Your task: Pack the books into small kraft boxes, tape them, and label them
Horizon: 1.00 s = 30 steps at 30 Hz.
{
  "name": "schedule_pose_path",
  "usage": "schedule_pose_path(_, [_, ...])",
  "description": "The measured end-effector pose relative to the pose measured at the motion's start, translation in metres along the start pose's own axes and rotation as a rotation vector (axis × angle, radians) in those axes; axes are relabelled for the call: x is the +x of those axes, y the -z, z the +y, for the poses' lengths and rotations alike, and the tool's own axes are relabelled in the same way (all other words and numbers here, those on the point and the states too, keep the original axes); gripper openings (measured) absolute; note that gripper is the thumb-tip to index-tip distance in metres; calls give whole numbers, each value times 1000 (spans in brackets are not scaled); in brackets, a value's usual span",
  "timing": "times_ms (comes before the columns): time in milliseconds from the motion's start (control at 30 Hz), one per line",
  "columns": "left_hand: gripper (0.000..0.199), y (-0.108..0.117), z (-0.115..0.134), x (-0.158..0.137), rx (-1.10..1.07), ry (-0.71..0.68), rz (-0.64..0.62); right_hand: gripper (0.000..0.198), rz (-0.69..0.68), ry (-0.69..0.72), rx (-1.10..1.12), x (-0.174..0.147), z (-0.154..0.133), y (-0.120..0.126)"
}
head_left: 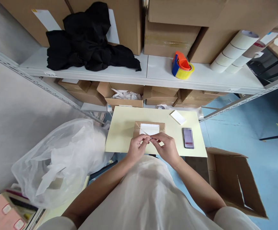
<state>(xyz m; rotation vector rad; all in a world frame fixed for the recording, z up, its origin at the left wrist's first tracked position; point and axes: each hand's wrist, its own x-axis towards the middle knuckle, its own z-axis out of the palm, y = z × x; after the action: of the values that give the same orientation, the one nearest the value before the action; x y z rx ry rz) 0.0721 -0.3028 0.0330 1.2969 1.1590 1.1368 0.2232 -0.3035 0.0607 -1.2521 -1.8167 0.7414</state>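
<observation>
Both of my hands meet fingertip to fingertip above the near side of a small brown cardboard box (pixel 162 127). My left hand (pixel 137 147) and my right hand (pixel 167 147) are closed in a pinch on a thin pale strip (pixel 142 129), whose free end points up and to the left over the box. What the strip is made of is too small to tell. A white label (pixel 152 127) covers much of the box's top, and clear tape shines at the box's right side. The box lies on a pale yellow table (pixel 119 127).
A phone (pixel 188 138) and a small white rectangular item (pixel 177 117) lie right of the box. Shelving behind holds a tape dispenser (pixel 183 66), black cloth (pixel 88 41) and tape rolls (pixel 235 49). A plastic bag (pixel 81 143) stands left; an open carton (pixel 235 179) stands right.
</observation>
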Motion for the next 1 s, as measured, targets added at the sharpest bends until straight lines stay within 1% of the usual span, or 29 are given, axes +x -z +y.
schedule_pose_path(133, [28, 0, 2, 0, 15, -3, 15, 20, -2, 33, -62, -2, 1, -2])
schedule_pose_path(267, [24, -1, 6, 1, 58, -36, 9, 23, -8, 34, -79, -2, 0, -2])
schedule_pose_path(333, [23, -2, 8, 2, 82, -56, -2, 23, -2, 20, -67, -1, 1, -2])
schedule_pose_path(433, [23, -2, 11, 4, 100, -70, -40, 21, 13, -41, -50, 1, 4, -3])
schedule_pose_path(533, [23, 0, 13, 7, 107, -96, -86, 20, -12, -56, -8, 3, 8, -2])
schedule_pose_path(633, [22, 2, 11, 7, 103, -112, -95, 18, -65, -44, 63, 5, 12, -1])
schedule_pose_path(700, [21, 3, 8, 7, 96, -84, -89, 18, -95, -75, 129, 7, 17, -1])
schedule_pose_path(867, [23, 12, 0, 12, 23, 69, -76, 26, -147, -226, 375, 11, 33, -3])
schedule_pose_path(933, [22, 21, 0, 19, 33, 88, -59, 28, -131, -283, 483, 14, 39, -2])
schedule_pose_path(1000, [21, 34, 1, 29, 89, 91, -53, 30, -105, -336, 542, 17, 43, 0])
